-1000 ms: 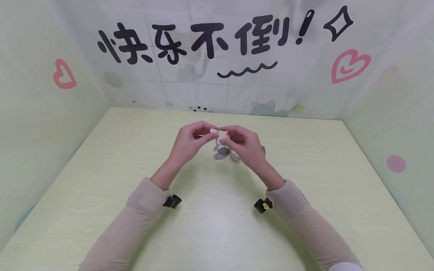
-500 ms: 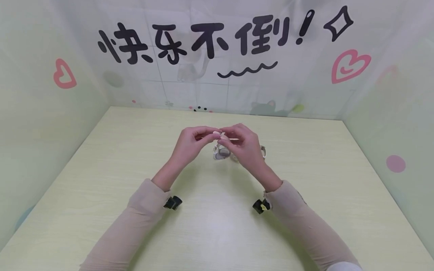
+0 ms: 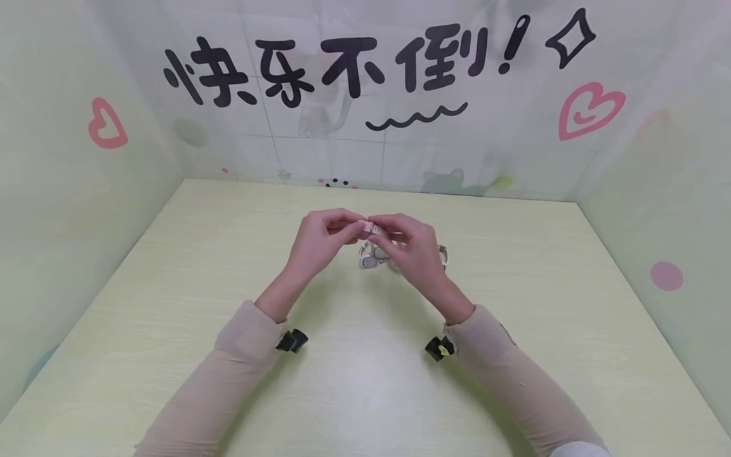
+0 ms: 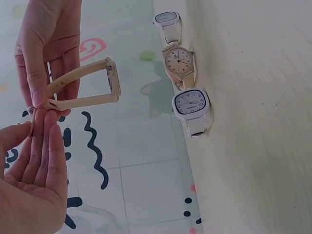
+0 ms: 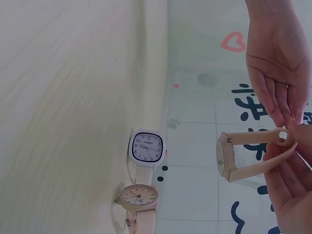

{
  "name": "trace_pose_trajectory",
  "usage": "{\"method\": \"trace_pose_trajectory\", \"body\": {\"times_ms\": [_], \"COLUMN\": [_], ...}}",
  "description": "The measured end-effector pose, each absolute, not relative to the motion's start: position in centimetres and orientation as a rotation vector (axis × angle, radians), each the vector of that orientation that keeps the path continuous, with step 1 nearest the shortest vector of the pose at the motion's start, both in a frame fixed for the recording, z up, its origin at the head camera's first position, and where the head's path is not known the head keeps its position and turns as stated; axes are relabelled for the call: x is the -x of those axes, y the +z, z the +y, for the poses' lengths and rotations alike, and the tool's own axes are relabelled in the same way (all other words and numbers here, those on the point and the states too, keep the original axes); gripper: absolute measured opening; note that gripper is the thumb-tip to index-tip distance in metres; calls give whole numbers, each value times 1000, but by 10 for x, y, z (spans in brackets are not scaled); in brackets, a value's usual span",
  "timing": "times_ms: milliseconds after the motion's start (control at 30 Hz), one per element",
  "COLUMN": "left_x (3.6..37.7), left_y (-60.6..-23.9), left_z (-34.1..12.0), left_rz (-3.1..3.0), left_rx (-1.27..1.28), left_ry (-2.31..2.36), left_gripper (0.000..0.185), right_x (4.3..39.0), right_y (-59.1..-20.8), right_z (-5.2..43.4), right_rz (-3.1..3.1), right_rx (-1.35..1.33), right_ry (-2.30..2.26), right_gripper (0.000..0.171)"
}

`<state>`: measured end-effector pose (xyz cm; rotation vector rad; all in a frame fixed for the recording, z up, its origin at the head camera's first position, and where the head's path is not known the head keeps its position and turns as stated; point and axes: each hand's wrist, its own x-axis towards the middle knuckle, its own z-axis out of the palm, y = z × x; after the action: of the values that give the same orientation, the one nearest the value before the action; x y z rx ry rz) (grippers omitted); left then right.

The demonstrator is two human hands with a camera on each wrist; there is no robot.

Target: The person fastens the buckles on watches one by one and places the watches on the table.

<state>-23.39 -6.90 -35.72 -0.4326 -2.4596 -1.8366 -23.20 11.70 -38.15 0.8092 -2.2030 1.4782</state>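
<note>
Head view: fingers of both left hand (image 3: 321, 241) and right hand (image 3: 412, 249) pinching beige watch (image 4: 112, 78) strap ends.

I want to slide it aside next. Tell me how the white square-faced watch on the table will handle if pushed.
The white square watch looks small and thin, so probably light and easy to slide across the smooth table. Its strap curves loosely, so it will likely flex rather than push straight. The beige round watch lies close beside it and may get nudged.
</note>
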Motion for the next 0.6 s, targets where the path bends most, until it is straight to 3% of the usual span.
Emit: {"method": "trace_pose_trajectory", "body": {"times_ms": [600], "left_x": [235], "left_y": [-355], "left_z": [-75], "left_rz": [-2408], "left_rx": [415], "left_ry": [-1896], "left_gripper": [20], "right_x": [232], "right_y": [-382], "right_z": [118], "right_rz": [-2224], "right_rx": [-772], "right_ry": [1435], "right_gripper": [20]}}
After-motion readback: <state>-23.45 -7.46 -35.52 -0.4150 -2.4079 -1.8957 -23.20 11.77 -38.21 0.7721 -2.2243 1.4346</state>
